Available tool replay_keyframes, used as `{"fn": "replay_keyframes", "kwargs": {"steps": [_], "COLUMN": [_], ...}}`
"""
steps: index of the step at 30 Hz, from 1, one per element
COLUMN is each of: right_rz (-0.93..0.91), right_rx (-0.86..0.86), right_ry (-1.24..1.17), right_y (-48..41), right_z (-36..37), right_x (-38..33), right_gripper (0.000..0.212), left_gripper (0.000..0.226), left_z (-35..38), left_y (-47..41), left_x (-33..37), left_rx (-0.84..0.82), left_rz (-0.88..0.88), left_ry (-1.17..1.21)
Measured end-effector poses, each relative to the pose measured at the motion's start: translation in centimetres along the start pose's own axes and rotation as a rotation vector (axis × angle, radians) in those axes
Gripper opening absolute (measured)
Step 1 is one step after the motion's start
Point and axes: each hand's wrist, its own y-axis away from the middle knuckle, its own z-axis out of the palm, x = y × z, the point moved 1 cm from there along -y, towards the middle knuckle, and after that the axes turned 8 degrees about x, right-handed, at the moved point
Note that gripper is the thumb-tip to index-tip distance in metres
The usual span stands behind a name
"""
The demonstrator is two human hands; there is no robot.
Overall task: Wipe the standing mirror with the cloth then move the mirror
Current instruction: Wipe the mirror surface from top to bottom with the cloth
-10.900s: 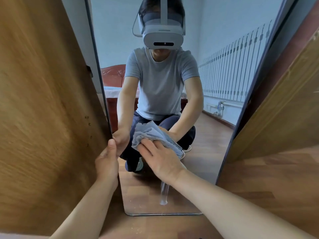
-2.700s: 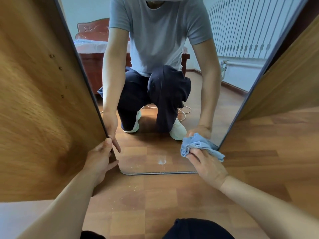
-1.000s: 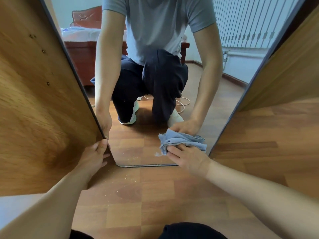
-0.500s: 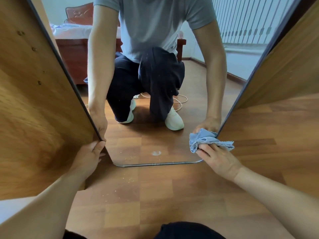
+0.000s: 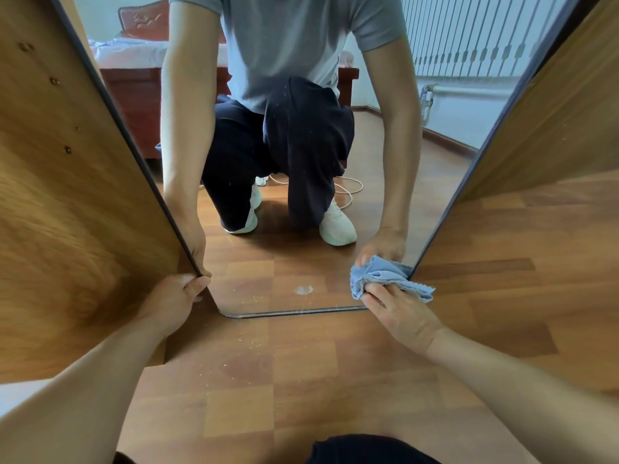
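Blue cloth point(image 5: 388, 279) is bunched under my right hand point(image 5: 398, 311), my fingers pressed flat on it at the bottom right corner of the mirror point(image 5: 301, 256), which stands on the floor point(image 5: 301, 380). My left hand point(image 5: 177, 296) is curled tight around the mirror's left edge to keep it steady. I think I should push the cloth left over the white spot point(image 5: 304, 290), pressing hard and going slow.

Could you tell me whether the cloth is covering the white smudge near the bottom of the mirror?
No, the cloth sits at the mirror's lower right corner, apart from the white smudge.
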Motion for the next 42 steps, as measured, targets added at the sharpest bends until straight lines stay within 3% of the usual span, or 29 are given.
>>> {"fn": "replay_keyframes", "kwargs": {"steps": [4, 15, 22, 28, 31, 34, 38, 40, 42], "right_rz": [-0.063, -0.217, -0.293, -0.332, -0.273, -0.189, -0.12, -0.137, -0.109], "right_rx": [0.092, 0.113, 0.108, 0.099, 0.09, -0.044, 0.023, 0.066, 0.024], "right_ry": [-0.041, -0.241, -0.276, -0.335, -0.34, -0.454, -0.531, -0.507, -0.519], "right_y": [-3.2, -12.4, -15.0, -15.4, -15.2, -15.0, -15.2, -15.2, -15.1], "right_z": [0.3, 1.8, 4.2, 4.3, 4.4, 5.2, 3.7, 3.2, 3.6], "right_x": [-3.3, -12.8, -16.8, -17.7, -17.8, -18.1, -17.7, -17.6, -17.5], "right_gripper": [0.025, 0.028, 0.019, 0.02, 0.019, 0.043, 0.021, 0.035, 0.035], "left_gripper": [0.034, 0.022, 0.023, 0.025, 0.024, 0.026, 0.025, 0.025, 0.026], "left_z": [-0.1, 0.3, 0.4, 0.5, 0.7, 0.8, 1.2, 1.7, 2.3], "left_y": [-0.2, -0.6, -0.9, -1.5, -1.7, -2.2, -2.0, -1.4, -0.9], "left_x": [-0.1, -0.2, -0.2, -0.7, -1.0, -1.6, -1.5, -1.3, -1.7], "left_rx": [0.017, 0.023, 0.056, 0.027, 0.029, 0.033, 0.044, 0.072, 0.098], "left_rz": [-0.024, 0.019, 0.108, 0.116, 0.109, 0.085, 0.075, 0.063, 0.026], "left_ry": [-0.005, -0.007, -0.289, -0.348, -0.382, -0.391, -0.362, -0.324, -0.197]}}
